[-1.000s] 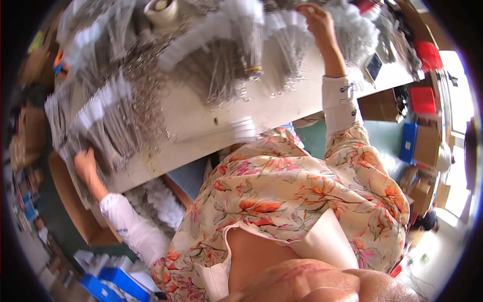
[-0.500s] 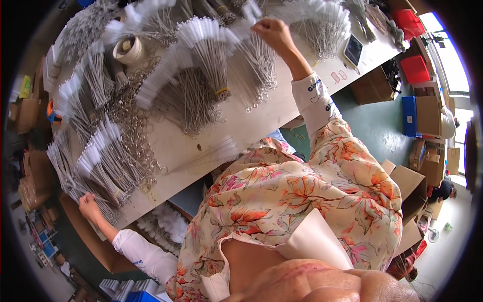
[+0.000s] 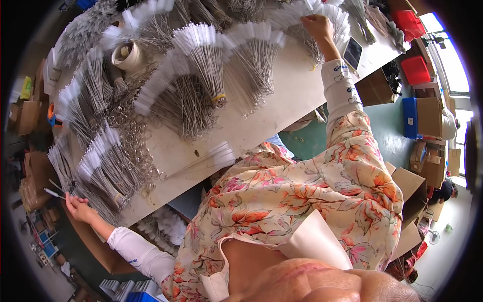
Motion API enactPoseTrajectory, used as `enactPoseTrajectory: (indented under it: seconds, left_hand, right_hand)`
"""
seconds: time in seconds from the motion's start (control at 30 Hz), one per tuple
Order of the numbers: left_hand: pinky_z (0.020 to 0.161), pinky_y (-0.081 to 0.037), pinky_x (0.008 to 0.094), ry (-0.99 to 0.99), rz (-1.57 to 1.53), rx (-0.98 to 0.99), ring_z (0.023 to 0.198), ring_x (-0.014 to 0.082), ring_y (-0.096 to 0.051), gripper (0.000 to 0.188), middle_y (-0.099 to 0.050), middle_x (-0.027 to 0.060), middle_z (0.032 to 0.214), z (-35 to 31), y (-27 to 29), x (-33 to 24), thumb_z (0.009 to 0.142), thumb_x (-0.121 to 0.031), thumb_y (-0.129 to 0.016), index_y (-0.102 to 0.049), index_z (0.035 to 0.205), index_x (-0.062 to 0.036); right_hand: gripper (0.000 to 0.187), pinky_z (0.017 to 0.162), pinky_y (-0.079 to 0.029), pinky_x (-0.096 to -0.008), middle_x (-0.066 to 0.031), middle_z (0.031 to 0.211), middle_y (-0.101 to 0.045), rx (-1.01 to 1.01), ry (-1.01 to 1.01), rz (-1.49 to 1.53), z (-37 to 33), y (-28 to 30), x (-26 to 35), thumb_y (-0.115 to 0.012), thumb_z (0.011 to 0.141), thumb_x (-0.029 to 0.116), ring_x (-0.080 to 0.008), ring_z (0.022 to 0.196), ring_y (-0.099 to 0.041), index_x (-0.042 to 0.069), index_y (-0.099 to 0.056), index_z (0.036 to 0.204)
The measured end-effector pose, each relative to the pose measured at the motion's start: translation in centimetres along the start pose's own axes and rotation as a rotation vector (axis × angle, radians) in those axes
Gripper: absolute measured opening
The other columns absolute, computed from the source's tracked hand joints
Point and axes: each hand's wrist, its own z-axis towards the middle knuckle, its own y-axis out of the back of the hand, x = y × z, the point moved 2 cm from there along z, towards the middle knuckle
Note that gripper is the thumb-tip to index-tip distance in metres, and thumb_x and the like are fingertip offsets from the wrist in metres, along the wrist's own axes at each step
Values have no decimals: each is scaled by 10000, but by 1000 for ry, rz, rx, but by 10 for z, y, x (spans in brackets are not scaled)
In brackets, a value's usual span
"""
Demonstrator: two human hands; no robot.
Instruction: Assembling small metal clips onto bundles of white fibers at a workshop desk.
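At the table's left corner, my left hand (image 3: 80, 208) is closed on a thin wire brush (image 3: 52, 193), whose white bristled end points out past the fingertips. Just beyond it lies a bundle of wire brushes (image 3: 103, 166) with white heads and looped ends. My right hand (image 3: 319, 27) reaches to the far right with its fingers pinched, over a fanned pile of similar brushes (image 3: 338, 24); what the pinch holds is too small to make out. Between the hands, more brushes lie fanned, including a bundle (image 3: 211, 75) bound with a yellow band.
Loose metal rings (image 3: 132, 133) are heaped left of centre beside a white cup (image 3: 128, 56). A few brushes (image 3: 217, 157) lie at the table's near edge. A phone (image 3: 352, 53) rests at the right edge. Cardboard boxes (image 3: 376, 86) stand on the floor.
My right hand has moved right, from the middle brushes to the far-right pile. My left hand has shifted slightly left and toward me, and a brush now sticks out of it.
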Motion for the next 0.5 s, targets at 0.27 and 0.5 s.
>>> enactPoseTrajectory:
  seconds: [0.27,0.5]
  left_hand:
    - [504,-278,194,351,-653,451,605,57,-341,331,-399,-17,762,-52,-22,-32,928,-244,-496,-540,1073,50]
    - [415,-221,150,168,-581,717,493,5,-305,266,-445,-50,661,-177,-89,-140,923,-154,-478,-591,1070,37]
  right_hand:
    - [274,521,-419,-240,-32,576,-560,-314,189,285,-2,44,25,-578,787,302,-88,526,-483,50,-685,788]
    - [141,507,-449,-295,-35,668,-556,1016,333,1700,-172,56,206,-514,851,189,-125,545,-519,57,-564,858]
